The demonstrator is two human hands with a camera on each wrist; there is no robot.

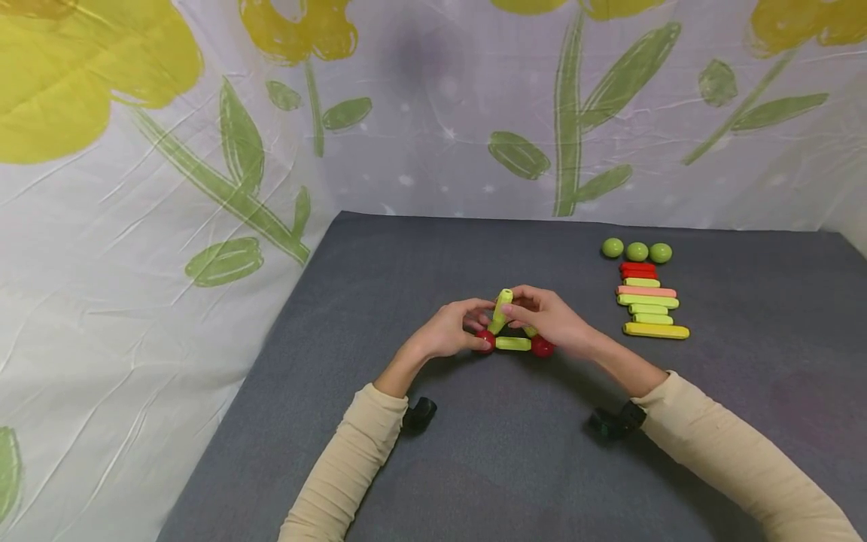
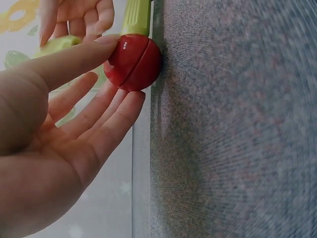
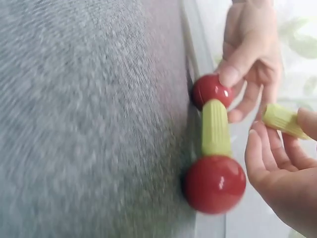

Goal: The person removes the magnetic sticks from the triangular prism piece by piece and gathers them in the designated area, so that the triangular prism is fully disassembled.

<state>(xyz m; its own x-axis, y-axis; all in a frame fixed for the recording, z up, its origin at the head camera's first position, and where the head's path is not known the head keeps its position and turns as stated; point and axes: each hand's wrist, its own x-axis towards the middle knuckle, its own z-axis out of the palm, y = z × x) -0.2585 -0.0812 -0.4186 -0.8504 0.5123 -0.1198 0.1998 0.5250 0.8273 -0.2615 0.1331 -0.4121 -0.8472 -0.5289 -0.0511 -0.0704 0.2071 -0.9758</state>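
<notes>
My left hand holds a glossy red ball between thumb and fingers, low at the dark tabletop. A short ribbed yellow-green rod joins this ball to a second red ball on the right. My right hand pinches another yellow-green rod between thumb and fingers. In the head view that rod stands tilted above the left ball; the right wrist view shows its near end apart from both balls. Part of one more yellow-green piece shows behind the joining rod, mostly covered by the right hand.
Three green balls lie at the back right. In front of them is a column of rods: red rods, a pink rod, several yellow-green ones and a yellow rod. A flower-printed curtain borders the dark table.
</notes>
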